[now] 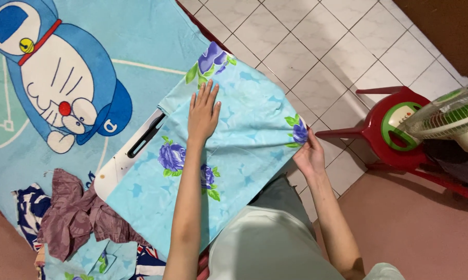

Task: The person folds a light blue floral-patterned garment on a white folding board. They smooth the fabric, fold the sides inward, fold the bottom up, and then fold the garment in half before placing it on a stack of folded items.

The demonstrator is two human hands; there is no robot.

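1. We saw a light blue cotton cloth printed with purple roses and green leaves (244, 140) spread flat over a white folding board with a black slot handle (127, 158). The board lay at the right edge of a bed covered by a pale blue sheet with a large blue-and-white cartoon cat (63, 78).

2. The left hand (203, 111) lay palm down on the cloth near its far edge, fingers spread and straight; its grip was apart, pressing rather than closing on anything.

3. The right hand (309, 155) was at the cloth's right corner, beside a rose print. Its grip looked pinched together on the hem, thumb on top, though the fingers underneath were hidden from us.

4. We judged the cloth to be light, thin and quite soft: it draped over the board's edge and showed faint creases. It would slump and wrinkle if lifted by the middle, so the hems and corners seemed the sound places to hold it, with a flat palm keeping the rest in place.

5. A crumpled mauve garment (76, 215) and a navy-and-white striped piece of fabric (29, 210) lay on the bed by the near left corner of the board.

6. Off the bed, on the white tiled floor (296, 46), a red plastic stool (394, 129) stood beside a green-and-white electric fan (446, 116).
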